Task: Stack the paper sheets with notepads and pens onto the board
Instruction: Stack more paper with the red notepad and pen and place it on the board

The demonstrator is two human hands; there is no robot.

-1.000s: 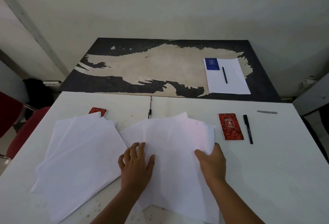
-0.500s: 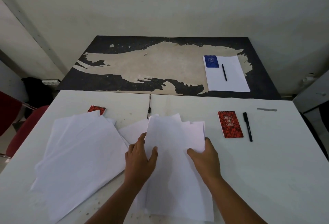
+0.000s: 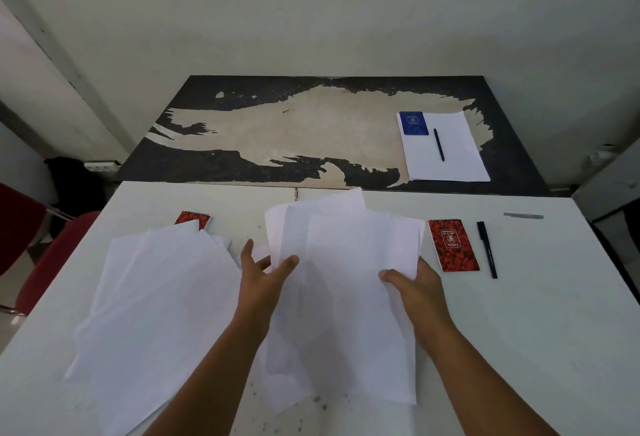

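Head view. I see a white table (image 3: 519, 331) set against a worn black board (image 3: 277, 137) whose surface has peeled to bare tan, with a pale wall behind. At the board's right end lies a squared stack of paper (image 3: 453, 158); a blue notepad (image 3: 413, 123) sits on its far left corner and a black pen (image 3: 439, 144) lies lengthwise just right of the notepad, on the same stack.

On the table, I find a loose bundle of sheets (image 3: 346, 297) at the middle, its edges fanned and uneven. The left hand (image 3: 258, 279) grips the bundle's left edge, thumb on top and fingers spread, some of them tucked beneath the paper. The right hand (image 3: 415, 283) pinches the right edge, thumb pressed on top, the other fingers hidden under the sheets.

A second, scattered pile of sheets (image 3: 156, 314) covers the table's left half, reaching toward the near edge. A red notepad (image 3: 192, 220) shows partly from beneath that pile's far corner. Another red notepad (image 3: 453, 245) lies near the table's right side, just beside the held bundle, with a black marker pen (image 3: 486, 249) parallel on its right, apart from it. A grey strip (image 3: 523, 216) lies near the far right corner. A red chair (image 3: 38, 262) stands off the left edge.
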